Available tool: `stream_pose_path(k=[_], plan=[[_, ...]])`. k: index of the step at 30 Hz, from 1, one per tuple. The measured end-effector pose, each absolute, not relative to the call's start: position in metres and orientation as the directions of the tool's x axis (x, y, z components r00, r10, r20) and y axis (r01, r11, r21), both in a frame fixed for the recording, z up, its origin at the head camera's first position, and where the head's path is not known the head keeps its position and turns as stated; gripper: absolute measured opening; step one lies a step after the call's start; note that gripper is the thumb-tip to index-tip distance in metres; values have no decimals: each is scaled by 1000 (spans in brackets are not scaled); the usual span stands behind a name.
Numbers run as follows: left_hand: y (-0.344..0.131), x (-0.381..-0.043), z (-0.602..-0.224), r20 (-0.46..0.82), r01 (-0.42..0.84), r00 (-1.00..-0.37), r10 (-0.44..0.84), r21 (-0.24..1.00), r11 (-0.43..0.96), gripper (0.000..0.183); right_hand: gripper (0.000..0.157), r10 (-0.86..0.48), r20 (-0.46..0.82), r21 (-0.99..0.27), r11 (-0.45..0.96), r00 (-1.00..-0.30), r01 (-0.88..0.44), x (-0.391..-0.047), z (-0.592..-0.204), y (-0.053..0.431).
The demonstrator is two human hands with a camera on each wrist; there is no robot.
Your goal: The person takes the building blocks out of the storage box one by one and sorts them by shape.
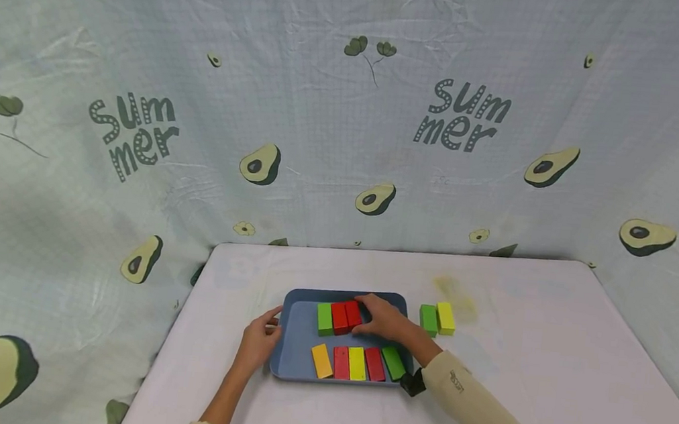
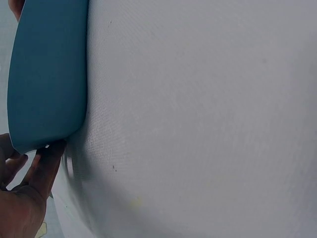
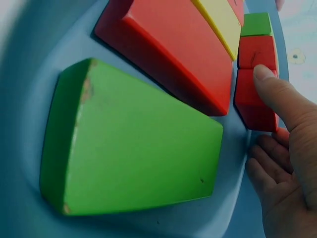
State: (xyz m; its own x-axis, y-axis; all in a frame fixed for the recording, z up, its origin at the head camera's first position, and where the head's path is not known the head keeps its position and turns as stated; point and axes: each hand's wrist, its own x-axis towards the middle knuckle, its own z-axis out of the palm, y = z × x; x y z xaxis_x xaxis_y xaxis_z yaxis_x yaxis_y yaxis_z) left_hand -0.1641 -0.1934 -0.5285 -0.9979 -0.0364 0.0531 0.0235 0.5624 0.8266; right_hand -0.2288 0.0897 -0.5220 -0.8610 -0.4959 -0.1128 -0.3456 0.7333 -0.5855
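Printed twice on the creased pale cloth [image 1: 325, 103] behind: "summer", split as "sum" over "mer" in dark, dotted letters, among avocados [image 1: 375, 199] and flowers [image 1: 244, 228]. On the beige right sleeve [image 1: 480, 406], small dark writing, too tiny to read. On the whitish desk [image 1: 532, 370], a smooth, shallow blue-grey tray [image 1: 298, 343] with rounded corners. In its far row, left to right: a light green block [image 1: 324, 320], then two red blocks [image 1: 339, 318], side by side. Around the right-hand one of these, the right hand [image 1: 387, 318], with thumb and fingers in a narrow pinch. In the near row: orange, red, yellow, red and dark green oblong blocks [image 1: 358, 364], glossy, with chipped paint along the green one's edge. At the tray's left wall, the left hand [image 1: 258, 341], fingers extended and touching. On the desk just right of the tray, one green block [image 1: 428, 320] beside a yellow block [image 1: 445, 319].
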Motion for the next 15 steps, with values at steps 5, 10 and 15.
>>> stream_pose_path(k=[5, 10, 15], plan=[[-193, -163, -528, 60, 29, -997, -39, 829, 559, 43, 68, -493, -101, -595, 726, -864, -345, -228, -522, 90], [-193, -164, -528, 67, 40, -997, -28, 830, 557, 43, 66, -495, -70, -597, 716, -866, -361, -229, -523, 93], [-193, -163, -528, 66, 36, -997, -34, 832, 554, 42, 67, -498, -65, -606, 708, -865, -363, -229, -525, 96]])
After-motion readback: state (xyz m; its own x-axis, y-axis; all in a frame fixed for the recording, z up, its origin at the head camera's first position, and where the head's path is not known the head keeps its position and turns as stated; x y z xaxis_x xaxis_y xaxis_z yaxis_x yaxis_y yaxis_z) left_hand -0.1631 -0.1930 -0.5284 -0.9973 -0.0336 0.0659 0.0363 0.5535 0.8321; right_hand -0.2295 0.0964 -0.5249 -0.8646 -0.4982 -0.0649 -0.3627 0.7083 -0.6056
